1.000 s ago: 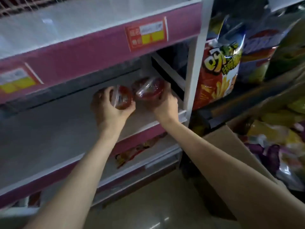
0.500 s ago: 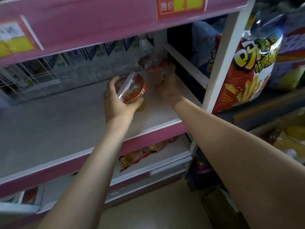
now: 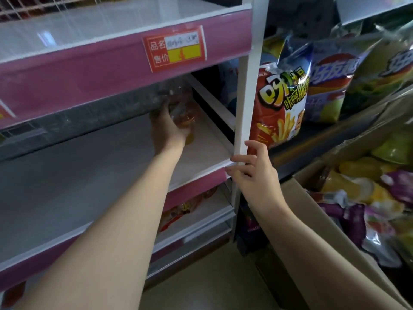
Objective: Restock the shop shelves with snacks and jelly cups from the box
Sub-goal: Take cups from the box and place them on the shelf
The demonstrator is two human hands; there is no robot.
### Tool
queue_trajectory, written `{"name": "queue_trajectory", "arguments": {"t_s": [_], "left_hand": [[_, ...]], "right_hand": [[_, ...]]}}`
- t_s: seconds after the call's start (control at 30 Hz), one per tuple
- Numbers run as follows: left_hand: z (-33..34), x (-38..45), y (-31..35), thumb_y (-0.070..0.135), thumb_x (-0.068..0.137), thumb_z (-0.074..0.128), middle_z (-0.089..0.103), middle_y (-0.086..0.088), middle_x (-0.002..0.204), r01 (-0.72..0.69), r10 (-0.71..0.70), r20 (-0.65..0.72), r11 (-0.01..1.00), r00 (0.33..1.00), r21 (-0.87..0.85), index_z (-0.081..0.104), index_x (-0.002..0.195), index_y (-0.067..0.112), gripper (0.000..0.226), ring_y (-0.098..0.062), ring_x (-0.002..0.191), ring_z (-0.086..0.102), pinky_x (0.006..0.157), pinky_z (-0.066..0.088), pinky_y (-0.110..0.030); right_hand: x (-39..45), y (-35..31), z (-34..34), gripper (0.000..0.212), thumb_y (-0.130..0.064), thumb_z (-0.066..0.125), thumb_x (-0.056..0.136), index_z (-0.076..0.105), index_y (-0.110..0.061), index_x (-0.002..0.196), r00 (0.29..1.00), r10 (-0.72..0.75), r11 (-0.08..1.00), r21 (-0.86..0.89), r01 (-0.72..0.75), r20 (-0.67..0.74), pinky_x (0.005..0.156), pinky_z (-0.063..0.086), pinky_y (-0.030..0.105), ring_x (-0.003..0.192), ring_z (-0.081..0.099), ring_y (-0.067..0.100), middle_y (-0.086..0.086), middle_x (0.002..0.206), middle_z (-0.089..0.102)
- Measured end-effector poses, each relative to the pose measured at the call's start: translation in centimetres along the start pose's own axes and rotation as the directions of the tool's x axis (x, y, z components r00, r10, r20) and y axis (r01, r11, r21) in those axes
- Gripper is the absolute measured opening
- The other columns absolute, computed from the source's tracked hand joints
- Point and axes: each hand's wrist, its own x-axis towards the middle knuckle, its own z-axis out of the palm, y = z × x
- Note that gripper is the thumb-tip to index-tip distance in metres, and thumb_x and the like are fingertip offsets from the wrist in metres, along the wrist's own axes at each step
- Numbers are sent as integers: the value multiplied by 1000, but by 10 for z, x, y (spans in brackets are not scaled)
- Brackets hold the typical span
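Cardboard box (image 3: 317, 209) stands at the lower right, open at the top, and it is filled with snack packets (image 3: 377, 222) in purple, yellow and silver foil, lying loosely on each other. Beside the box, on the dark neighbouring rack, upright bags are lined up: a red chips bag (image 3: 279, 108) with a picture of fries and big yellow Chinese characters, then a blue and purple bag (image 3: 328, 83), also with Chinese writing that I cannot read fully.

On the middle shelf (image 3: 89, 175), far in the right back corner, jelly cups (image 3: 181, 108) of clear plastic with orange-red content stand stacked. The left hand (image 3: 166, 128) reaches deep into the shelf and its fingers are curled around the lower part of the cups, holding them. The right hand (image 3: 250, 171) is at the front corner of the shelf, by the white upright post (image 3: 248, 86); the fingers are loosely bent, the fingertips touching the shelf edge, and it carries nothing.

A red price label (image 3: 176, 48) sits on the pink front strip of the upper shelf (image 3: 111, 25); it shows the characters 品名 and 售价, with a white field and a yellow field. The handwriting there is too blurred. On the lower shelf one orange packet (image 3: 185, 206) lies flat. The shelf boards are white, the floor (image 3: 201, 276) is beige and shiny, and the light is dim.
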Motion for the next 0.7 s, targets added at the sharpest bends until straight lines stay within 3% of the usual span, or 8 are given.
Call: {"name": "queue_trajectory", "arguments": {"t_s": [0.07, 0.23, 0.27, 0.33, 0.43, 0.53, 0.63, 0.7], "left_hand": [[1, 2, 3, 12, 74, 73, 42, -8, 135, 7, -7, 5, 1000, 1000, 27, 38, 139, 25, 76, -19, 116, 52, 88, 39, -18], [-8, -39, 14, 14, 75, 73, 28, -13, 142, 22, -16, -57, 994, 998, 107, 21, 145, 19, 87, -25, 128, 38, 97, 35, -28], [-8, -58, 15, 13, 78, 71, 29, -13, 141, -20, 30, -95, 994, 995, 107, 24, 143, 17, 80, -25, 126, 39, 96, 36, -27], [-7, -102, 20, 11, 84, 62, 37, -13, 136, -136, 144, -131, 989, 981, 65, 32, 138, 12, 62, -18, 117, 44, 87, 37, -10], [8, -163, 38, 2, 85, 55, 46, -15, 121, -317, 315, -39, 947, 948, -60, 41, 129, 6, 46, -8, 105, 44, 80, 34, 2], [40, -206, 61, -2, 83, 54, 46, -13, 120, -365, 379, 89, 920, 921, -141, 45, 125, 7, 44, -11, 106, 47, 87, 38, -7], [75, -235, 86, 1, 83, 54, 45, -9, 122, -415, 441, 197, 895, 876, -162, 46, 124, 12, 43, -15, 107, 53, 83, 45, -18], [97, -247, 97, 2, 82, 56, 48, -9, 120, -464, 486, 244, 874, 839, -145, 48, 123, 13, 43, -13, 103, 54, 75, 45, -15]], "right_hand": [[2, 2, -8, 53, -4, 58, 89, 31, -22, 131, 1000, -14, 1000, -25, 13, -21, 85, 53, 25, 97, 63, 11, -2, 111, 60], [-3, 5, -33, 52, -5, 59, 88, 34, -17, 131, 997, -39, 989, -144, 29, -69, 79, 51, 16, 90, 64, 7, -4, 106, 60], [-6, 5, -41, 51, -4, 59, 87, 35, -16, 131, 996, -44, 985, -168, 31, -75, 80, 52, 20, 88, 65, 8, -4, 104, 61], [-16, 5, -61, 51, -5, 59, 86, 36, -14, 130, 995, -61, 972, -232, 42, -75, 80, 53, 25, 85, 66, 9, -5, 101, 62], [-32, 4, -106, 49, -4, 58, 85, 38, -11, 130, 994, -50, 955, -297, 19, -95, 75, 52, 17, 81, 64, 7, -4, 101, 61], [-47, 15, -165, 48, -5, 59, 84, 40, -12, 128, 983, 19, 935, -344, -83, -185, 66, 47, 9, 79, 62, 8, 0, 102, 64], [-58, 36, -221, 50, -5, 61, 81, 40, -14, 126, 957, 109, 911, -359, -205, -268, 73, 51, 22, 85, 63, 18, 4, 104, 65], [-62, 52, -249, 48, -6, 62, 81, 42, -14, 124, 935, 162, 876, -389, -284, -316, 80, 49, 32, 88, 62, 21, 3, 104, 66]]}}
